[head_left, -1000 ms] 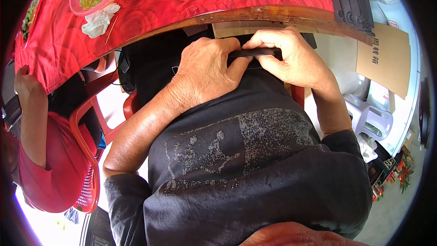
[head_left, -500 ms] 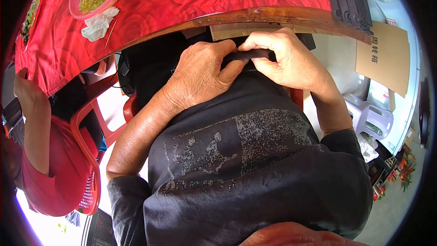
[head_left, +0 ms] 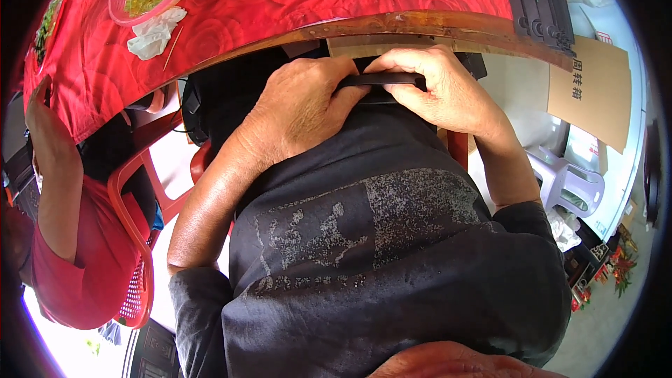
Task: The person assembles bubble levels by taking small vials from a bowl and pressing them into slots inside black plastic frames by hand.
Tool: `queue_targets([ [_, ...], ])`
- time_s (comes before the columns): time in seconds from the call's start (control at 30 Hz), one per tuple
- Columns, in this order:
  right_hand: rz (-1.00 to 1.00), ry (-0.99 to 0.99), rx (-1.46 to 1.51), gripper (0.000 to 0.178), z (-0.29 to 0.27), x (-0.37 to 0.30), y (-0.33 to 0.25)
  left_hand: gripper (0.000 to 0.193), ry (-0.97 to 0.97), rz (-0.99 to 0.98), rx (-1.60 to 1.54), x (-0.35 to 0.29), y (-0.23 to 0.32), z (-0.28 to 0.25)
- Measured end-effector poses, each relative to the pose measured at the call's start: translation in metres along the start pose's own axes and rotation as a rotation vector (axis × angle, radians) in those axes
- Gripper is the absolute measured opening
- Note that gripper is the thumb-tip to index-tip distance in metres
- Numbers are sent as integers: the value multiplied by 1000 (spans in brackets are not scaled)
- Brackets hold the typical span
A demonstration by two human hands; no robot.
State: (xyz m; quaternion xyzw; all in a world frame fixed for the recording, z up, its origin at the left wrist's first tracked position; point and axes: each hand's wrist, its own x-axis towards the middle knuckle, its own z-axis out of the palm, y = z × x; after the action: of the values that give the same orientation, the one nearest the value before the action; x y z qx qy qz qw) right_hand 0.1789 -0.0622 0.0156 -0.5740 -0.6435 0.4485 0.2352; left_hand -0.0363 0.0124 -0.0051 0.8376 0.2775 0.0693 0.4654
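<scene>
A flat, narrow black strip stretches between my two hands, just below the table's front edge and above my lap. Its exact kind does not show. My left hand pinches one end between thumb and bent fingers, while my right hand grips the other end, thumb below and fingers above. Part of the strip is hidden inside both hands. Similar long black strips lie in a pile at the table's right end.
A red rose-patterned cloth covers the wood-edged table. On it stand a pink basket of yellow-clear small pieces and crumpled white tissue. A co-worker in red sits left. At right are a cardboard box and lilac stool.
My left hand has shifted slightly left and its fingers have moved away from my right hand, baring more of the strip. The co-worker's hand at the left has turned and risen a little.
</scene>
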Motion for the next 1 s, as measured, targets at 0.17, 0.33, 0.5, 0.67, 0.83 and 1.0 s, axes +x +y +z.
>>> queue_targets([
  [0.17, -10, -7, -43, 22, -1, 0, 0, 21, -27, -25, 37, 0, 0, -3],
  [0.33, 0, -9, -84, 18, 1, 1, 2, 20, 6, -19, 16, -1, -4, 6],
  [0.5, -3, 40, -139, 17, 5, 0, 4, 18, 53, -51, 28, -1, 1, 6],
  [0.67, 85, -11, -143, 19, -1, 0, -8, 23, 64, -51, 30, 0, 3, 0],
  [0.83, -1, 75, -82, 16, 7, 1, 2, 24, 44, -4, 54, -2, -4, 1],
  [1.0, -32, 50, -111, 21, 7, 5, 2, 21, 22, -4, 102, -6, -6, -5],
])
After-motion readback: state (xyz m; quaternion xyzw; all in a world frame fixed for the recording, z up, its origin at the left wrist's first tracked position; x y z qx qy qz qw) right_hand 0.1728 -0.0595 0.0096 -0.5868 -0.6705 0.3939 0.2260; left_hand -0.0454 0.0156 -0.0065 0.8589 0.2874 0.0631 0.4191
